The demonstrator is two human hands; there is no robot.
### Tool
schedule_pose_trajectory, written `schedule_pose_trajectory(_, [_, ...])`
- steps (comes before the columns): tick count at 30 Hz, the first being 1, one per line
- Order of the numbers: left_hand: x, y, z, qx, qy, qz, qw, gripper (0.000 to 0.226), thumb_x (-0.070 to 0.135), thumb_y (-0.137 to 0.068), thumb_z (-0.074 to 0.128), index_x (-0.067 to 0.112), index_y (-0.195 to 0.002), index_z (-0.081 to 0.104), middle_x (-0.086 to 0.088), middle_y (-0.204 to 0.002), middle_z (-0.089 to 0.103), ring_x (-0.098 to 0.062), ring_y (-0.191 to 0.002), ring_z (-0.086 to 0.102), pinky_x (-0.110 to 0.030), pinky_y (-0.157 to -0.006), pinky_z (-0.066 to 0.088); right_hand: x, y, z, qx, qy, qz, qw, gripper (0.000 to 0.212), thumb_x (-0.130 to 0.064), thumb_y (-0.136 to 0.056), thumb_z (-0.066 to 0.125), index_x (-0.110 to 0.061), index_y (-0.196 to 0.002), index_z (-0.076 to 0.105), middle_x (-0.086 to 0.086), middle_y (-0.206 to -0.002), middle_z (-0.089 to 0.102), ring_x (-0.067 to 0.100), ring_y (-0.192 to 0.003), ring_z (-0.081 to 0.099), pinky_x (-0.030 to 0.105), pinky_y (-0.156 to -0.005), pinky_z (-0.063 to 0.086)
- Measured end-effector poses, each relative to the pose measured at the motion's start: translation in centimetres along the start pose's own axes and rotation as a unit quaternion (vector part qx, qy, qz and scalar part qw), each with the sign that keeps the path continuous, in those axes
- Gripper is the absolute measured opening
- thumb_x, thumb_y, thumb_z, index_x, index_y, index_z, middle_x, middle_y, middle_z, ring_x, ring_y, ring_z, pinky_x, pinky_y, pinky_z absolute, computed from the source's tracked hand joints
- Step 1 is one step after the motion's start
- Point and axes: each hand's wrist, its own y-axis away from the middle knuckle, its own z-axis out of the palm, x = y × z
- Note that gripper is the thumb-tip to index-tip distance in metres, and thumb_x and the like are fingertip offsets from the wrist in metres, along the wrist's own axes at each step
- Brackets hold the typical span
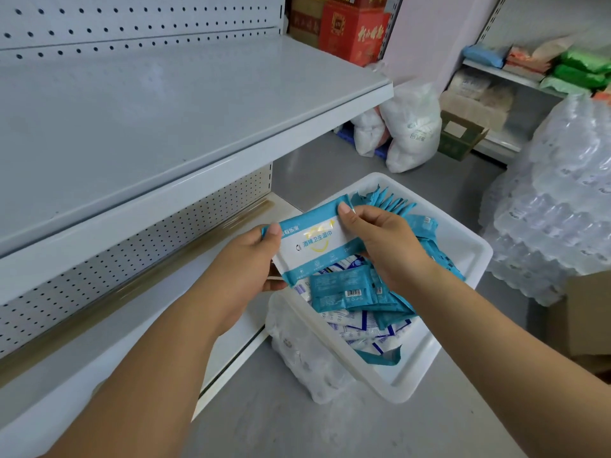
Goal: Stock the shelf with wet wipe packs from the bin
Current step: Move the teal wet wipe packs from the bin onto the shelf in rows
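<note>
The floor [330, 424] bears wrapped bottle packs [549, 233] and a white sack [410, 130].

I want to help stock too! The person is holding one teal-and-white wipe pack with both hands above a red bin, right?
Not quite: the bin is white, not red. The head view shows the left hand and right hand holding one teal-and-white wipe pack above it.

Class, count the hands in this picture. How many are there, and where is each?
2. The left hand grips the left edge of the wet wipe pack; the right hand pinches its top right corner, above the white bin. Neither is hidden.
</note>
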Motion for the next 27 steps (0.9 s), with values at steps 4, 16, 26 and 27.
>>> schedule_pose_trajectory(4, [0.2, -0.1, -0.3, 0.001, 0.040, -0.003, 0.999, 0.034, 0.039, -0.106, 0.040, 0.025, -0.114, 0.069, -0.002, -0.107, 0.076, -0.025, -0.104, 0.072, -0.047, -0.094, 0.056, 0.6, -0.5, 0.2, -0.012, -0.083, 0.045, 0.996, 0.025, -0.036, -0.094, 0.067, -0.012, -0.093, 0.076, 0.010, -0.105, 0.077, 0.026, -0.097, 0.072, 0.039, -0.094, 0.056])
schedule_pose_trajectory(16, [0.4, -0.1, -2.7, 0.165, 0.101, -0.078, 0.978, 0.030, 0.030, -0.107, 0.042, 0.006, -0.113, 0.059, -0.015, -0.103, 0.071, -0.033, -0.094, 0.071, -0.045, -0.075, 0.060, 4.4, -5.4, -2.1, 0.099, 0.057, 0.076, 0.991, 0.021, -0.028, -0.097, 0.066, -0.008, -0.098, 0.071, 0.012, -0.099, 0.074, 0.025, -0.094, 0.072, 0.030, -0.082, 0.061])
schedule_pose_trajectory(26, [0.1, -0.1, -2.8, 0.162, 0.106, -0.088, 0.977, 0.026, 0.025, -0.106, 0.046, 0.005, -0.113, 0.062, -0.016, -0.103, 0.072, -0.031, -0.092, 0.071, -0.041, -0.067, 0.062, 5.4, -10.5, -0.6, 0.007, 0.405, -0.111, 0.907, 0.051, -0.037, -0.092, 0.070, -0.022, -0.139, 0.057, 0.004, -0.138, 0.056, 0.024, -0.124, 0.050, 0.036, -0.105, 0.043])
schedule_pose_trajectory(27, [0.1, -0.1, -2.8, 0.161, 0.104, -0.089, 0.977, 0.026, 0.025, -0.105, 0.047, 0.006, -0.112, 0.062, -0.015, -0.103, 0.072, -0.031, -0.093, 0.071, -0.041, -0.068, 0.062, 5.4, -11.0, -0.5, 0.008, 0.432, -0.118, 0.894, 0.049, -0.039, -0.091, 0.071, -0.021, -0.136, 0.061, 0.005, -0.133, 0.059, 0.026, -0.124, 0.048, 0.035, -0.104, 0.042])
